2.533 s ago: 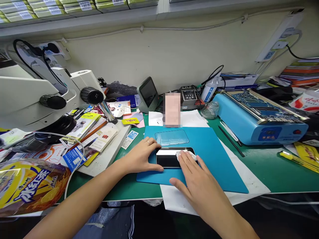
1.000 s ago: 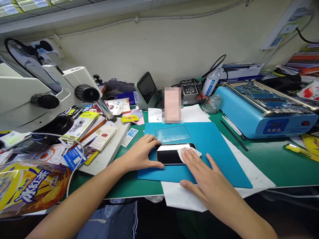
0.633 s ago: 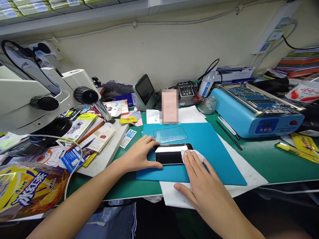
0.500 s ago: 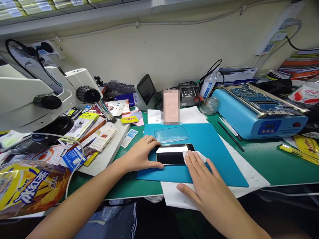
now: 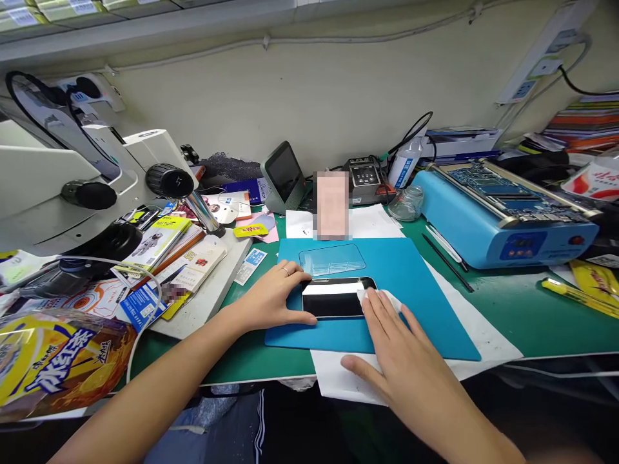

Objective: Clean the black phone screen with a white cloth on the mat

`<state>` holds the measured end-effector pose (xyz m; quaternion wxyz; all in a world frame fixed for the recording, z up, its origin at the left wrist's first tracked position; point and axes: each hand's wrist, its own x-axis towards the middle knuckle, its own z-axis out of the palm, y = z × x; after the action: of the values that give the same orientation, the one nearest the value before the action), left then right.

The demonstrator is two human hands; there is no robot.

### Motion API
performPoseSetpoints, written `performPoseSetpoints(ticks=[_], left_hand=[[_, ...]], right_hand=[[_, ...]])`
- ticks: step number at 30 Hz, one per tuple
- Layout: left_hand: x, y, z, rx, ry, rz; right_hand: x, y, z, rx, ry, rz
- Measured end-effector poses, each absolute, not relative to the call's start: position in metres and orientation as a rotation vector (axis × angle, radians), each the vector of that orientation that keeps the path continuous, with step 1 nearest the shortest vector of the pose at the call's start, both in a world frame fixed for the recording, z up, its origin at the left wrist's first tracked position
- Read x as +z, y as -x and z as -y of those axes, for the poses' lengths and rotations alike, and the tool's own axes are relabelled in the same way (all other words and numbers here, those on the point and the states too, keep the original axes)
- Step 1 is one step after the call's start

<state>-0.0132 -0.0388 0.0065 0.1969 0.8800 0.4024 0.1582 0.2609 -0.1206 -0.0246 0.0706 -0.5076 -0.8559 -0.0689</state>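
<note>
Thumb and forefinger of the left hand (image 5: 271,294) are spread wide, that grip bracing the left end of the phone (image 5: 333,305), which lies flat on the blue mat (image 5: 425,328). Right hand (image 5: 403,348) is flat with its thumb out, not closed on anything, fingertips pressing a white wipe (image 5: 394,299) over the phone's right end, so that bit's covered. Glass jar (image 5: 406,203) beside the blue machine (image 5: 464,232), can't tell what's in it. Clear panel (image 5: 333,259) just behind the phone, microscope (image 5: 97,194) crowding the left.
</note>
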Motion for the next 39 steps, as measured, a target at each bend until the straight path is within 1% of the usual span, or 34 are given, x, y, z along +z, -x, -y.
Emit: performPoseSetpoints(ticks=[4, 7, 10, 12, 15, 18, 21, 25, 31, 34, 39], left_hand=[[0.004, 0.013, 0.038, 0.465, -2.45, -1.118], [0.004, 0.014, 0.037, 0.472, -2.451, -1.111], [0.004, 0.014, 0.036, 0.475, -2.459, -1.1], [0.004, 0.015, 0.036, 0.47, -2.463, -1.097], [0.004, 0.015, 0.036, 0.466, -2.466, -1.099], [0.005, 0.015, 0.036, 0.462, -2.452, -1.107], [0.006, 0.014, 0.036, 0.468, -2.449, -1.108], [0.006, 0.014, 0.036, 0.464, -2.46, -1.113], [0.003, 0.014, 0.037, 0.461, -2.461, -1.113], [0.004, 0.014, 0.037, 0.471, -2.453, -1.114], [0.005, 0.013, 0.038, 0.455, -2.446, -1.127]], right_hand=[[-0.012, -0.261, 0.092, -0.034, 1.583, 2.647], [-0.016, -0.261, 0.1, -0.085, 1.563, 2.627], [-0.023, -0.268, 0.121, -0.203, 1.465, 2.617], [-0.023, -0.274, 0.126, -0.224, 1.402, 2.644], [-0.016, -0.278, 0.113, -0.145, 1.392, 2.694], [-0.011, -0.274, 0.096, -0.053, 1.477, 2.683], [-0.013, -0.267, 0.097, -0.08, 1.512, 2.633], [-0.018, -0.262, 0.114, -0.158, 1.435, 2.633], [-0.009, -0.251, 0.094, -0.061, 1.468, 2.658], [-0.006, -0.245, 0.092, -0.127, 1.475, 2.648], [-0.005, -0.248, 0.115, -0.282, 1.352, 2.684]])
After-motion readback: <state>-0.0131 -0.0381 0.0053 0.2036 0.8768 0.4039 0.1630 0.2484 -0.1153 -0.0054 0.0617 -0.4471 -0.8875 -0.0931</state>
